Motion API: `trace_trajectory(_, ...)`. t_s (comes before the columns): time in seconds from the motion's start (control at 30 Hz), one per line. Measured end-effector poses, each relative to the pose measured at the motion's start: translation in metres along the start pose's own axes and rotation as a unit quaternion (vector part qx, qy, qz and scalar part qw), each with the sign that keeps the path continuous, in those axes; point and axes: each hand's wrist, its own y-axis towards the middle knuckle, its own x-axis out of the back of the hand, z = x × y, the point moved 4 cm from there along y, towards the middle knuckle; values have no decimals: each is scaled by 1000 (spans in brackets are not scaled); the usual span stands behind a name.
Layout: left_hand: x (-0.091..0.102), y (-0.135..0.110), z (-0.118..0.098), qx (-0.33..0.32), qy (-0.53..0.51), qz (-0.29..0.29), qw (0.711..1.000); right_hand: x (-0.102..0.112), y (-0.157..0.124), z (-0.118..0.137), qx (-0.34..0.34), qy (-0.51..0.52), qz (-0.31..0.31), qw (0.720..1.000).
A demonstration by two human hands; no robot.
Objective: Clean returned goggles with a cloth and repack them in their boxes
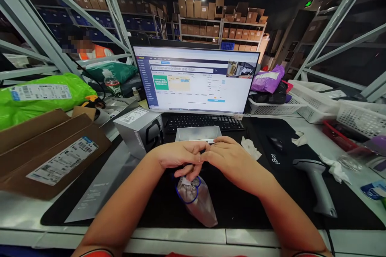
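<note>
A small grey drawstring pouch (200,202) with a blue cord is below my hands, over the black desk mat. The curled lower fingers of my left hand (182,156) are at its gathered neck, beside a white tag. My right hand (230,161) meets the left from the other side, fingers bent and pressed against the left fingertips. Whatever lies between those fingertips is hidden. Just behind the hands sits an open, shallow, pale box (198,133). A grey product box (137,130) with a dark device printed on it stands to the left.
A monitor (196,80) and keyboard (205,122) are at the back. On the right lie a mouse (276,142), a barcode scanner (316,188) and crumpled tissue (251,147). An opened brown carton (54,156) is at left; white baskets (277,106) stand at right. Behind, a person (93,48) is partly visible.
</note>
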Motion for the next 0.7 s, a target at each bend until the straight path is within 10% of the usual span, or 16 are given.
trace_trajectory(0.3, 9, 6, 2, 9, 51, -28, 998, -3, 2, 2, -8, 16, 65, 998)
trace_trajectory(0.47, 7, 7, 2, -23, 46, -65, 997, -7, -1, -13, -41, 201, 3, 979)
trace_trajectory(0.7, -3, 10, -6, -85, 133, -349, 924, -25, -7, -56, -309, 522, -192, 772)
